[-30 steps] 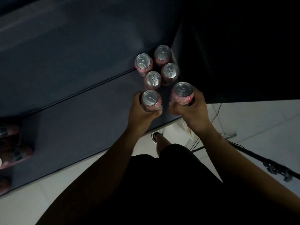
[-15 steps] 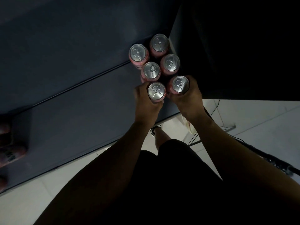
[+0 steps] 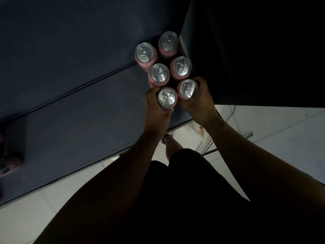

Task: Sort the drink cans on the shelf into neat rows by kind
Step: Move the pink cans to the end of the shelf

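pink-sided cans with silver tops stand in two short rows at the right end of the dark blue shelf [image 3: 84, 120], close against the black side panel [image 3: 246, 50]. that panel probably serves as a straight edge to build the rows from.

the left hand [image 3: 154, 110] is curled round the front-left can [image 3: 167, 97], with thumb and fingers wrapped about its sides. the right hand [image 3: 200, 103] grips the front-right can [image 3: 187, 89] in the same way. both cans are upright, just beside each other and drawn up close to the four cans behind [image 3: 159, 73]. holding them by the sides keeps them upright and lets each be nudged snug against its neighbour, so the pair likely closes off the block.

all six look like one kind, so this group seems nearly settled. in the dim light i cannot tell whether the two front cans rest on the shelf or hang just above it.

at the far left edge lies a blurred pink shape [image 3: 8, 164], perhaps more cans waiting to be sorted.
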